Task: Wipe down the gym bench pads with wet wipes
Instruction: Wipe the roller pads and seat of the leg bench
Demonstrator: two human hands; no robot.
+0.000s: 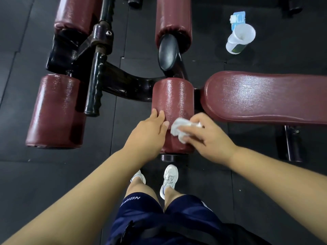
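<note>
From the head camera, looking down: the right hand (pixel 207 137) has its fingers clamped on a bunched white wet wipe (pixel 178 129) and presses it against the near end of the centre roller pad (pixel 172 101), which lies just above the middle of the picture. The left hand (pixel 148 133) rests on the same roller at its 8 o'clock side, fingers loosely together and flat on the vinyl, gripping nothing, apparently steadying it.

At 3 o'clock from that roller the long seat pad (pixel 265 98) runs off the right edge. It shines as if damp, so it may be wiped already, though the gloss could be only the vinyl. The top of the centre roller shines likewise. The left roller (pixel 54 110) at 9 o'clock, and the two upper rollers (pixel 174 22) at 11 and 12 o'clock, show no sure sign either way; I judge them left to do.

A pale tub (pixel 238 39) lies on the floor (pixel 26 183) at 1 o'clock, well apart from the bench, with a blue pack just behind it, probably the wipe supply.

The underside of the roller in hand is hidden, the seat pad's far end is cut off, and the upper rollers' far ends leave the frame.
</note>
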